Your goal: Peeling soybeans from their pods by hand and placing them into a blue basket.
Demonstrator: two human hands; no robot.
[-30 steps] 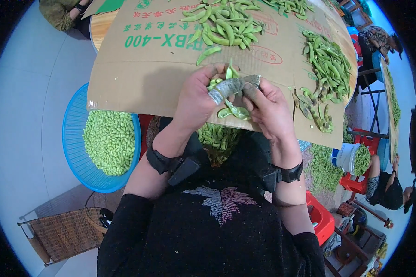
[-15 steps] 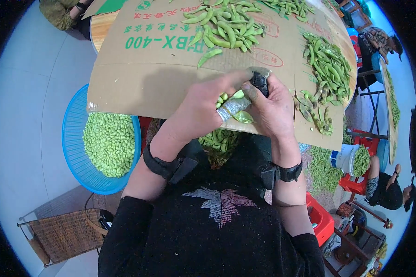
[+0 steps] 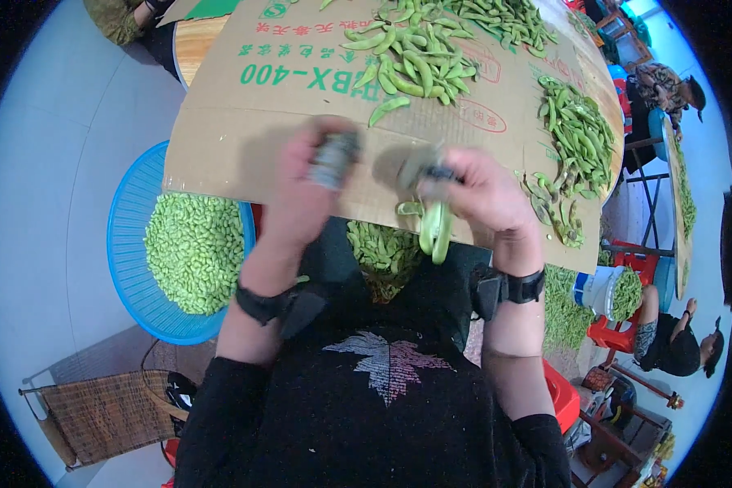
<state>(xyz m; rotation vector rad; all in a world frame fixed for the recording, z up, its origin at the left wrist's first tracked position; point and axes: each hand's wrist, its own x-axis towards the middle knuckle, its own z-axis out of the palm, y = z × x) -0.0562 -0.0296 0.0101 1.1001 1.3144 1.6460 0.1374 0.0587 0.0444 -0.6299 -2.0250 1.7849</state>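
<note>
My left hand (image 3: 305,183) is curled closed over the cardboard's near edge, with a grey wrapping on a finger. It is blurred, and whatever lies inside it is hidden. To its right, my right hand (image 3: 488,195), dark wrapping around its blurred fingertips, pinches a split green bean pod (image 3: 437,232) that hangs past the edge. A short pod piece (image 3: 410,208) shows beside it. Below, between my knees, is a heap of pods (image 3: 382,248). Whole pods (image 3: 419,61) lie on the cardboard (image 3: 236,138) beyond my hands, and another pile (image 3: 577,126) lies at right.
A blue basket (image 3: 126,285) of shelled green beans (image 3: 193,252) stands left of the table. Darkened pods (image 3: 557,207) lie near the cardboard's right corner. A woven chair (image 3: 98,415) is at lower left, a red stool (image 3: 561,394) at lower right. Other people sit around.
My hands were together over the cardboard and have moved apart, the left leftward. The split pod now hangs below my right hand. Beans seen at my left fingers are hidden now.
</note>
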